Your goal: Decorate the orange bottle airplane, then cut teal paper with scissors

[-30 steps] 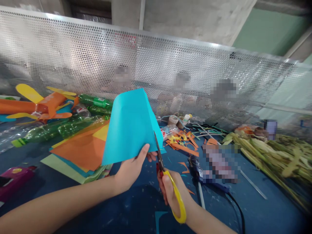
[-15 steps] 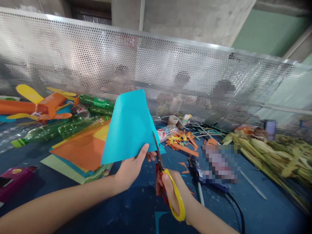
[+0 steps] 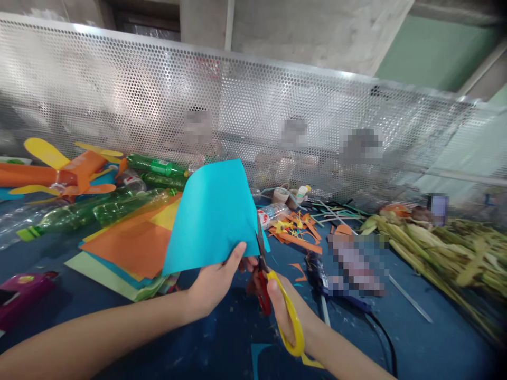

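Observation:
A sheet of bright blue paper (image 3: 212, 214) is held up in front of me, its left side curling. My left hand (image 3: 219, 277) pinches its lower edge, thumb on the near face and fingers behind. In my right hand (image 3: 283, 295) is a pair of scissors (image 3: 293, 322) with one yellow and one red handle. The dark blades point up and away, at the right edge of the blue sheet, with a cut strip of it standing to their right. The fingers of my right hand are partly hidden by the handles.
Left of the sheet lie stacked coloured papers (image 3: 127, 248), green plastic bottles (image 3: 75, 219), an orange and yellow propeller model (image 3: 75, 171) and a purple tool (image 3: 24, 295). Orange scraps (image 3: 297, 240), a dark blue glue gun (image 3: 352, 303) and corn husks (image 3: 428, 253) lie rightward. A perforated metal screen (image 3: 245, 105) stands behind.
The blue sheet has dipped and its top edge is lower. The scissors have shifted slightly right, and their red handle has swung with the hand still around it.

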A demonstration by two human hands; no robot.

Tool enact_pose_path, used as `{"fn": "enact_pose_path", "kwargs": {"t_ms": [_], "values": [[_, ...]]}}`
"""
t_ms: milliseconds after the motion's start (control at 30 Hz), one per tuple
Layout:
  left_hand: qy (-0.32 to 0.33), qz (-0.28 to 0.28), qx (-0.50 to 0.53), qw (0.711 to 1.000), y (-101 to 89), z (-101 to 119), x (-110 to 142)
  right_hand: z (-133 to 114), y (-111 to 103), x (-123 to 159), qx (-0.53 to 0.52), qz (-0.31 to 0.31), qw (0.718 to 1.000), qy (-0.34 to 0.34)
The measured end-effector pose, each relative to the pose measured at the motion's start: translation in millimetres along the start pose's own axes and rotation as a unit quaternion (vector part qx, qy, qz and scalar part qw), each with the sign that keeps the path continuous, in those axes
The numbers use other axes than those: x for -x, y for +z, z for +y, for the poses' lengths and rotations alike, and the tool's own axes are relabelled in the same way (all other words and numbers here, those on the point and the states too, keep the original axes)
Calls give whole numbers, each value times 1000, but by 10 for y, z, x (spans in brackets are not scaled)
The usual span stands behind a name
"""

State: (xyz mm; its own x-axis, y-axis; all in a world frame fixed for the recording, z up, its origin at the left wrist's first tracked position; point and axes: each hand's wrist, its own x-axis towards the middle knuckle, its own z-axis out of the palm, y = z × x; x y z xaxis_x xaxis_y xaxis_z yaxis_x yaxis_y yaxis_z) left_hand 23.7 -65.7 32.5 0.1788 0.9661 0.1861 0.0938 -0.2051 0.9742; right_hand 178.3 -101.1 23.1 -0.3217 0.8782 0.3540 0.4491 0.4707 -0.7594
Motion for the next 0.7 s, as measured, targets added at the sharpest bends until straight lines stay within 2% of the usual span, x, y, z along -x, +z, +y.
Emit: {"fn": "enact_pose_path", "kwargs": {"t_ms": [233, 400, 567, 700], "values": [[-12, -18, -8, 1000, 28, -24, 52, 107, 33, 40, -25, 13, 999, 33], [19, -4, -57, 998, 26, -74, 75, 71, 27, 20, -27, 12, 999, 35], [21, 7, -73, 997, 35, -103, 80, 23, -1, 15, -12, 1, 1000, 26], [5, 2, -91, 996, 37, -116, 92, 22, 11, 35, -9, 15, 999, 30]]}}
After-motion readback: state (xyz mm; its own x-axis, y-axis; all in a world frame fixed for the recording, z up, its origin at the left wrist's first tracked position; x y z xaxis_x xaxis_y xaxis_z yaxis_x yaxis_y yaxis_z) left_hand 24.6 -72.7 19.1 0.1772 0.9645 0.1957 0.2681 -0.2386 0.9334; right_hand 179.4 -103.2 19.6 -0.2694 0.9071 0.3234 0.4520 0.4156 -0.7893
